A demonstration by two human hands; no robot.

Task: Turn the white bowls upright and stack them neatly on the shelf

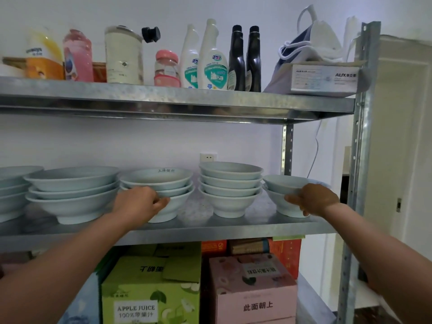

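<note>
Several stacks of upright pale white bowls stand on the middle metal shelf (pixel 198 226). My left hand (pixel 138 202) grips the front of the second stack from the centre, a three-bowl stack (pixel 161 181), fingers curled round its lowest bowl. My right hand (pixel 313 199) holds the side of the rightmost two-bowl stack (pixel 282 185), fingers curled on the lower bowl. Between them stands a taller stack of several bowls (pixel 230 183). A wide three-bowl stack (pixel 70 183) sits further left, and another stack (pixel 11 183) is cut off by the left edge.
The upper shelf (pixel 177 99) carries bottles, jars, a box and a bag, low above the bowls. A metal upright (pixel 360 136) stands just right of my right hand. Juice cartons (pixel 152 291) and a pink box (pixel 254 288) fill the space below.
</note>
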